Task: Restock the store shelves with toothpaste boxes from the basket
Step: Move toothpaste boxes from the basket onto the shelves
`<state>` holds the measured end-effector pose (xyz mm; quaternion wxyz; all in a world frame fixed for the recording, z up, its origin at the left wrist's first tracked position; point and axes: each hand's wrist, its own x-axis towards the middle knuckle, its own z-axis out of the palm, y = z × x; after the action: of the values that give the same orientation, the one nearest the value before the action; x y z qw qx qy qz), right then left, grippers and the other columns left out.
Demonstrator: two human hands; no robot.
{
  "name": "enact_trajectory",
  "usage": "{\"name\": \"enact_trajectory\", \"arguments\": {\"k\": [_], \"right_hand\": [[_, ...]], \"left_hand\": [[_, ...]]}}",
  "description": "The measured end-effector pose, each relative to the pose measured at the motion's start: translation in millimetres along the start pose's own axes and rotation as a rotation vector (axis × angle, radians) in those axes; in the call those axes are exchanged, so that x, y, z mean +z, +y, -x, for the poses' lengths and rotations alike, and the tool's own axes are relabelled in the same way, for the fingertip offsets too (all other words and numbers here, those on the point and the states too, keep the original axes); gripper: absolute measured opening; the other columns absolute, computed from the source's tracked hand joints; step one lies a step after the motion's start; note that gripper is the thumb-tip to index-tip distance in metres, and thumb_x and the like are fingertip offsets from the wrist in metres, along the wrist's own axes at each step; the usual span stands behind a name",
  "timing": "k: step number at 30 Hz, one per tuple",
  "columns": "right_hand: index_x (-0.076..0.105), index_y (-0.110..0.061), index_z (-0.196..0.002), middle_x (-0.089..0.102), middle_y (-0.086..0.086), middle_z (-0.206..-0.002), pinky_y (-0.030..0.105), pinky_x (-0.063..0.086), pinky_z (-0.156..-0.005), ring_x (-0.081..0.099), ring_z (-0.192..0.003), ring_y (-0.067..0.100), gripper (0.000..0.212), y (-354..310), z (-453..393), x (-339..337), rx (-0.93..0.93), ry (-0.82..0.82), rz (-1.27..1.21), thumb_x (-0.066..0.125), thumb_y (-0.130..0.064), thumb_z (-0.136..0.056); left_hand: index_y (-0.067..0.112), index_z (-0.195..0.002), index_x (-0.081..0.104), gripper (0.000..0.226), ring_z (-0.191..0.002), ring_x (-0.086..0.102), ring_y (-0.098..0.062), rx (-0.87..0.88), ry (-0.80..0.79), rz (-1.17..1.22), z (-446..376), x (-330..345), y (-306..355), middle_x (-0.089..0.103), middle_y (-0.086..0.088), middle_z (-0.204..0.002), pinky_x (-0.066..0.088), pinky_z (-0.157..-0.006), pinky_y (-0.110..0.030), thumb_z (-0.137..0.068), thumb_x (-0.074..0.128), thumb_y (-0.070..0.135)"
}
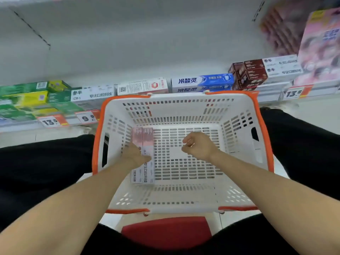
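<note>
A white basket [239, 126] with an orange rim stands between my knees. Two pink-and-white toothpaste boxes [147, 137] lie side by side on its floor at the left. My left hand [135, 155] reaches down onto them, thumb over the right box and fingers at the left one. My right hand [198, 145] hovers over the middle of the basket with its fingers loosely curled and nothing in it.
The low shelf [272, 97] ahead holds rows of toothpaste boxes: green and yellow [27, 98] at left, white [142, 86], blue [202, 80], brown [250, 72] and pink [320, 52] at right. Price tags [86, 117] line its edge. A red stool [165, 232] is under me.
</note>
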<state>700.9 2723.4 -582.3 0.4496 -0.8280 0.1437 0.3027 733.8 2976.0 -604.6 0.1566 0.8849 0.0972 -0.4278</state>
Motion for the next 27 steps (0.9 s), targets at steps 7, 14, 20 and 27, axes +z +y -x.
{"name": "enact_trajectory", "arguments": {"k": [7,14,20,27], "right_hand": [[0.066,-0.014,-0.112,0.066,0.007,-0.115,0.035,0.057,-0.084,0.067,-0.100,0.024,0.034,-5.7,-34.9,38.8,0.131,-0.121,-0.025,0.080,-0.021,-0.082],[0.040,-0.007,-0.133,0.061,0.007,-0.126,0.038,0.054,-0.091,0.061,-0.112,0.023,0.089,20.2,-35.9,97.4,0.230,-0.153,-0.087,0.092,-0.035,-0.066],[0.050,-0.010,-0.122,0.065,0.003,-0.110,0.026,0.051,-0.070,0.064,-0.095,0.018,0.073,39.7,-28.5,102.8,0.238,-0.111,-0.041,0.093,-0.030,-0.067],[0.045,-0.016,-0.132,0.063,-0.001,-0.108,0.025,0.054,-0.061,0.065,-0.092,0.018,0.074,48.8,-28.2,78.6,0.237,-0.085,-0.048,0.086,-0.020,-0.070]], "left_hand": [[0.013,-0.143,0.048,0.094,-0.121,0.058,-0.028,-0.061,0.011,0.103,-29.7,42.1,-36.2,0.058,-0.003,-0.136,0.049,-0.096,-0.034,-0.068,0.080,0.062],[0.014,-0.113,0.070,0.038,-0.083,0.067,-0.011,0.077,-0.057,0.440,-27.2,63.8,-8.6,0.073,0.003,-0.099,0.049,-0.065,-0.017,-0.078,0.085,0.022],[0.014,-0.110,0.066,0.039,-0.092,0.069,-0.015,-0.002,-0.037,0.609,-33.1,68.9,-8.7,0.072,0.002,-0.106,0.057,-0.084,-0.034,-0.078,0.086,0.023],[0.019,-0.105,0.070,0.028,-0.085,0.065,-0.012,-0.007,-0.081,0.623,-36.5,73.6,-1.2,0.069,0.004,-0.097,0.050,-0.073,-0.026,-0.081,0.084,0.024]]}}
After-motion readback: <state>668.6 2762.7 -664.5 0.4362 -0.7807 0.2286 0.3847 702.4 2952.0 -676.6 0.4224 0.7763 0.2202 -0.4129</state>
